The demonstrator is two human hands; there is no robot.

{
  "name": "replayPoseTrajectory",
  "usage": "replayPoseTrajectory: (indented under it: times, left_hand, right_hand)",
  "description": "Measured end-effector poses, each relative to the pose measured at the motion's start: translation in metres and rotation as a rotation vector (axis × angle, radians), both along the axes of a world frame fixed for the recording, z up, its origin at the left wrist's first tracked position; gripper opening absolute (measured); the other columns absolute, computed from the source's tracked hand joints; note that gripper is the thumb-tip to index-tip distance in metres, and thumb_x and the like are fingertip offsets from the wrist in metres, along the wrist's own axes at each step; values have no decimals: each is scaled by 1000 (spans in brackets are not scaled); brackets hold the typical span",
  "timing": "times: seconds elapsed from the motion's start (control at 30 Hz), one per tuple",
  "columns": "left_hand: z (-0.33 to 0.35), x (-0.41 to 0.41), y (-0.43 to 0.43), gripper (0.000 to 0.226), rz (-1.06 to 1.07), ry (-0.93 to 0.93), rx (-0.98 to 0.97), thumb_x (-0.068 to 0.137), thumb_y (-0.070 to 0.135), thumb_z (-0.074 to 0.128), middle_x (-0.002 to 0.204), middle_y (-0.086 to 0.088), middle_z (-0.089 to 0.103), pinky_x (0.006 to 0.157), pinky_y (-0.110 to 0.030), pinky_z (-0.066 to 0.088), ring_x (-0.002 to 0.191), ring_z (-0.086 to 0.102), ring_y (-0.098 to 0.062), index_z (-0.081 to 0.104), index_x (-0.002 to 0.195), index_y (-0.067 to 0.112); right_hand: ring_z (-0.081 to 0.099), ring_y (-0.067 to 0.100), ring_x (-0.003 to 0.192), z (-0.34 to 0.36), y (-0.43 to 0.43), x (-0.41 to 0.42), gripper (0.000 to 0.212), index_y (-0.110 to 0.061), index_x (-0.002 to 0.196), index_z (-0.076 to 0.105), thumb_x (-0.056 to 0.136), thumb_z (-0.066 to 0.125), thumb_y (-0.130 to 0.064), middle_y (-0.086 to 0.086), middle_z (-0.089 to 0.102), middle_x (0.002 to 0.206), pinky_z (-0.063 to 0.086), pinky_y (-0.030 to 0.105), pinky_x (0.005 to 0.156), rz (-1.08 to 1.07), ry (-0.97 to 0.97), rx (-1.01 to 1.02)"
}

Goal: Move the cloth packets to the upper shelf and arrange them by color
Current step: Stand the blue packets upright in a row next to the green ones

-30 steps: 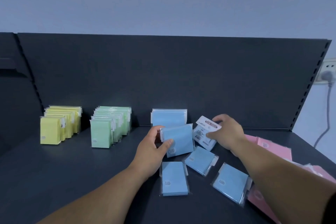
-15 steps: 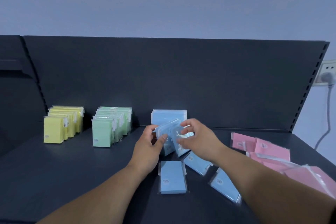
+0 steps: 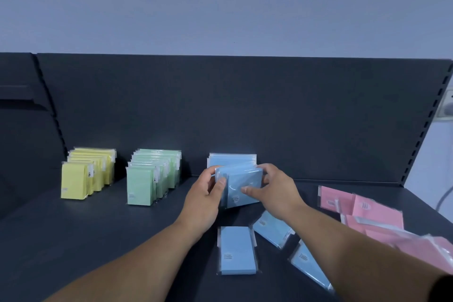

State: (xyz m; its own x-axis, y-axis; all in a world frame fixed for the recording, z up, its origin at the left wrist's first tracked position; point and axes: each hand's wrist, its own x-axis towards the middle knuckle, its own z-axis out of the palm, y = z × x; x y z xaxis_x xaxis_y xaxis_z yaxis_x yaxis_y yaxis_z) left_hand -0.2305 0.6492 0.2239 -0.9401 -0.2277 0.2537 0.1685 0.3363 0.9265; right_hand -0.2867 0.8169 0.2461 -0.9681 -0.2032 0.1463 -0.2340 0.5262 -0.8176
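Observation:
Both hands hold a small upright stack of blue cloth packets point(image 3: 239, 185) on the dark shelf point(image 3: 73, 240). My left hand point(image 3: 204, 197) grips its left edge, and my right hand point(image 3: 274, 191) grips its right edge with the thumb on the front face. Right behind it, more blue packets point(image 3: 231, 160) stand against the back panel. Three loose blue packets lie flat nearer to me: one in the middle point(image 3: 236, 250), one point(image 3: 272, 228) partly under my right forearm, one point(image 3: 307, 265) at the lower right.
A row of yellow packets point(image 3: 84, 174) stands at the left, a row of green packets point(image 3: 149, 176) beside it. Loose pink packets point(image 3: 367, 211) lie scattered at the right. The shelf's back panel point(image 3: 220, 105) rises behind; a wall socket point(image 3: 447, 105) sits at the far right.
My right hand brought its blue packet left against the one in my left hand. Both hands now hold the joined packets upright in front of the standing blue ones.

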Motion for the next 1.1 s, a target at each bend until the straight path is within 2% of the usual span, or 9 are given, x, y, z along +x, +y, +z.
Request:
replayPoseTrajectory:
  times: [0.07, 0.2, 0.3, 0.47, 0.67, 0.87, 0.97, 1.03, 1.1]
  left_hand:
    - [0, -5, -2, 24, -3, -29, -20, 98, 42, 43, 110, 15, 66, 94, -27, 48, 104, 61, -5, 49, 120, 50]
    - [-6, -11, -3, 31, 14, -68, -94, 93, 43, 53, 117, 29, 56, 80, -1, 40, 105, 52, 15, 44, 122, 51]
    - [-10, -15, 1, 67, 82, -81, -276, 92, 38, 59, 145, 11, 27, 99, -12, 28, 120, 31, 7, 24, 148, 25]
    - [-15, -22, 4, 89, 189, -112, -309, 91, 36, 61, 159, 0, 8, 115, -26, 20, 145, 14, -13, 0, 152, 14]
    - [-18, -27, 4, 85, 94, -129, -376, 90, 36, 62, 151, 7, 35, 107, -24, 35, 134, 39, -12, 6, 153, 23]
    - [-19, -28, 3, 82, 118, -79, -369, 93, 28, 59, 156, 10, 21, 103, -14, 19, 141, 25, -7, 3, 153, 23]
    - [-18, -28, 3, 82, 129, -87, -366, 93, 28, 58, 157, 8, 21, 111, -21, 22, 142, 25, -11, 2, 153, 24]
    - [-18, -27, 3, 83, 131, -88, -362, 93, 29, 59, 156, 8, 25, 113, -27, 27, 140, 28, -12, 2, 153, 27]
    - [-17, -27, 4, 83, 132, -85, -366, 93, 28, 60, 154, 7, 28, 113, -30, 29, 138, 31, -13, 2, 153, 29]
  right_hand:
    - [62, 1, 77, 0, -1, -1, 43, -32, 111, 52, 78, 79, -36, -14, 63, 89, 40, 9, 52, -40, 8, 4]
    - [58, 2, 74, -8, 0, -4, 32, -27, 100, 56, 79, 77, -39, -11, 61, 86, 38, 12, 51, -62, -28, 80]
    - [57, 9, 81, -12, -5, -5, 37, -24, 102, 57, 77, 77, -43, -5, 60, 94, 36, 15, 54, -72, -17, 175]
    - [49, 3, 73, -18, -10, -6, 30, -31, 82, 48, 77, 77, -38, -7, 53, 90, 31, 11, 52, -78, 64, 244]
    - [53, 3, 73, -24, -10, -8, 20, -27, 93, 56, 81, 70, -35, -11, 52, 85, 33, 10, 55, -65, 104, 250]
    - [53, 9, 73, -26, -9, -9, 37, -19, 121, 55, 88, 66, -32, -5, 57, 88, 39, 15, 61, -53, 92, 240]
    - [58, 13, 99, -27, -9, -8, 59, -24, 140, 41, 88, 68, -27, -3, 56, 118, 46, 21, 85, -77, 110, 206]
    - [45, 15, 128, -27, -9, -8, 77, -27, 151, 23, 89, 67, -28, -4, 40, 145, 38, 25, 102, -87, 126, 222]
    - [39, 16, 135, -27, -9, -8, 83, -30, 153, 11, 90, 64, -32, -6, 35, 151, 36, 28, 106, -52, 120, 259]
